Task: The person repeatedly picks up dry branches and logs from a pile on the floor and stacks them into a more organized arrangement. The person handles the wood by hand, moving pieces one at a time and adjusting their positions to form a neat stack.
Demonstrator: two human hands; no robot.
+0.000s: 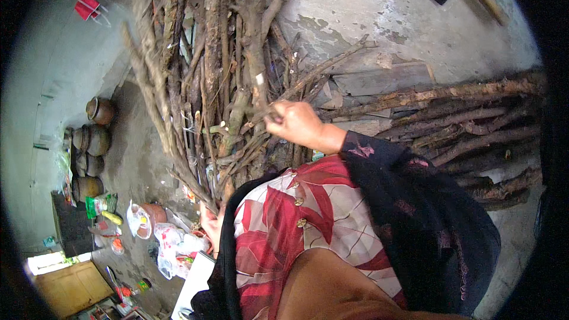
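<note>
A tall pile of dry branches [213, 53] leans in front of me, thick and thin pieces side by side. My right hand [295, 125] is a closed fist around a thin branch [254, 119], slightly blurred, close to the middle of the pile. Lower down on the left, my left hand [211, 224] holds the lower end of a long forked branch [162, 111]. My black sleeve covers part of that hand, so its fingers are mostly hidden.
More branches [466, 129] lie stacked on the right. Round clay pots [95, 140] stand along the left wall. White plastic bags [171, 244], a bucket [153, 215] and a green packet [100, 204] sit on the floor. A red face mask [88, 7] hangs on the wall.
</note>
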